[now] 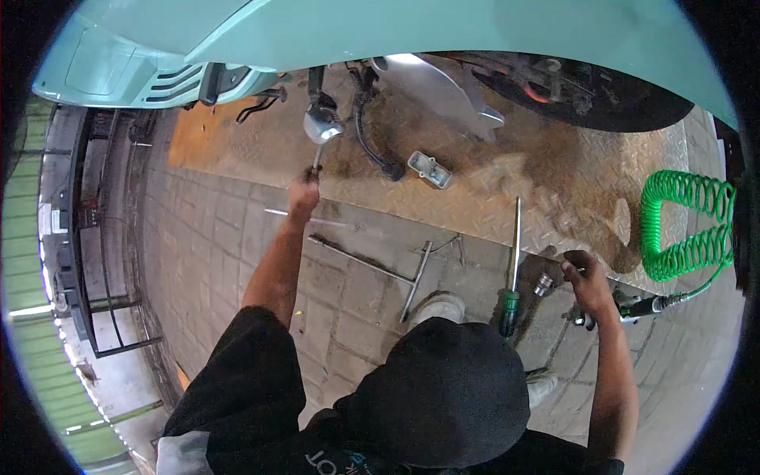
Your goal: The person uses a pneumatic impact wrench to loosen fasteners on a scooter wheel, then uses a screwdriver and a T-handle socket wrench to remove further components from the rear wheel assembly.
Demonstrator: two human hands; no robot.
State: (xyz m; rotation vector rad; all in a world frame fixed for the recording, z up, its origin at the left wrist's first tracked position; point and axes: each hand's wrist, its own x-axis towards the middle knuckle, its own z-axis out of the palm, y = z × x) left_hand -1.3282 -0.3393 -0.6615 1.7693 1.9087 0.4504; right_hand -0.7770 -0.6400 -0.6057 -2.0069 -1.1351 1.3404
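Observation:
My left hand point(304, 195) is closed around a thin metal rod point(318, 156), reaching up under the scooter. At the rod's far end is a shiny silver rounded part point(321, 127); I cannot tell if they are joined. My right hand point(586, 279) hovers low at the right, fingers curled toward the thumb. Anything between those fingertips is too small to make out. Just left of it lies a metal socket point(544, 285). Beyond its wrist side an air wrench point(637, 307) lies on the paving, partly hidden by my arm.
A pale green scooter body point(340, 32) and its wheel point(594, 95) overhang a rusty tread-plate platform point(491, 198). On the platform sits a grey two-hollow part point(430, 169). A long green-handled screwdriver point(511, 305), a T-handle wrench point(372, 267) and a green coiled hose point(653, 229) lie around.

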